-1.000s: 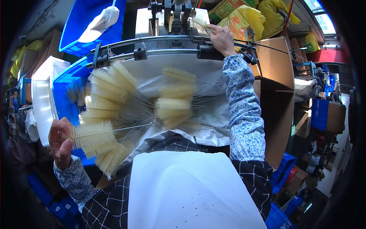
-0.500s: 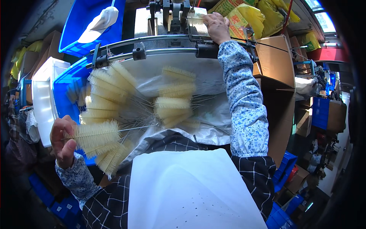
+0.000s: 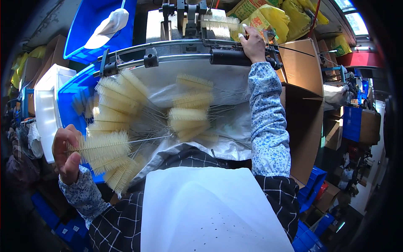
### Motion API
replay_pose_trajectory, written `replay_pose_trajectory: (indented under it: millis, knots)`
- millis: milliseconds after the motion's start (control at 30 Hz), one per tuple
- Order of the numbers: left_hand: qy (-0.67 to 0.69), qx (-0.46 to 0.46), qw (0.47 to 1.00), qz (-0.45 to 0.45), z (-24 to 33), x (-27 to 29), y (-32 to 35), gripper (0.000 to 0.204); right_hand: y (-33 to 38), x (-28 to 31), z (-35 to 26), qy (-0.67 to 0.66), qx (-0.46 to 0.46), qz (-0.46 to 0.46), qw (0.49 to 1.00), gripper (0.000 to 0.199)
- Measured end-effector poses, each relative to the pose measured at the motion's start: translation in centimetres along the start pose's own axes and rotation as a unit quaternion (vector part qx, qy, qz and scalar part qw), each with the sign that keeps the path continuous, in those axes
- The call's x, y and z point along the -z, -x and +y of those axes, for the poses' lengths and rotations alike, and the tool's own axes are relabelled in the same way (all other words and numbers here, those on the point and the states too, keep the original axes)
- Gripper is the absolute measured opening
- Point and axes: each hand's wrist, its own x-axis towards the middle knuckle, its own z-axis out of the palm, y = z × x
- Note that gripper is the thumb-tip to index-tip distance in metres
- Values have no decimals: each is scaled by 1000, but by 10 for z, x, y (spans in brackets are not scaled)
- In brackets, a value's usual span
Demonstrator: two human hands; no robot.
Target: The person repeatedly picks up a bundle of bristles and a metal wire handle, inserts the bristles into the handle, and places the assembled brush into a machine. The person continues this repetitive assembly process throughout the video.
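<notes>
Just nearer us than our right hand [image 3: 253,45], a long shiny metal rail with black collars [image 3: 180,57] runs crosswise, standing between that hand and the brush pile. Left of its fingertips is a grey and black metal machine [image 3: 191,27]; beyond its knuckles, bulging yellow plastic sacks [image 3: 275,21], and on its right, an open brown cardboard box [image 3: 300,63]. Just outside our left hand [image 3: 67,153] is a white plastic tub [image 3: 47,111], and farther ahead a blue plastic crate [image 3: 72,35] with a white cloth cap [image 3: 109,28] above it.

Our left thumb and fingers close around the tip of a cream, bristly, tapered brush [image 3: 105,145], its twisted wire stem pointing right. Our right fingertips sit at the end of a pale cylindrical bristle brush [image 3: 219,22] beside the machine; we cannot tell whether they pinch it.

Between our hands, more cream wire-stemmed brushes [image 3: 191,100] fan over a crumpled white sheet [image 3: 231,147]. Well off to the right of our right grip, a bright window [image 3: 356,24] lights the cluttered workshop
</notes>
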Motion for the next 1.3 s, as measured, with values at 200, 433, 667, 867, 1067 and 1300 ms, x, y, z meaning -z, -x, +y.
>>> replay_pose_trajectory:
  millis: [200, 433, 667, 867, 1067, 1300]
  knots:
    - [10, 4, 1000, 9, 2, 4, 5, 35, 0, -11, -25, -1, -4, 11, 1000, 40]
    - [33, 14, 999, 28, 8, 8, 14, 36, 0, -19, -49, -24, 11, 29, 999, 34]
    - [49, 3, 999, 20, 6, 2, 7, 38, 1, -17, -85, -3, -10, 18, 1000, 29]
    - [58, 2, 998, 0, 14, -6, -2, 39, -1, -20, -124, -2, -21, -16, 1000, 28]
    - [65, 0, 998, -10, 17, -10, -5, 39, -1, -23, -137, -3, -27, -30, 999, 33]
    - [46, -21, 999, 14, 4, 0, 2, 38, 4, -10, -92, 14, -21, -14, 1000, 32]
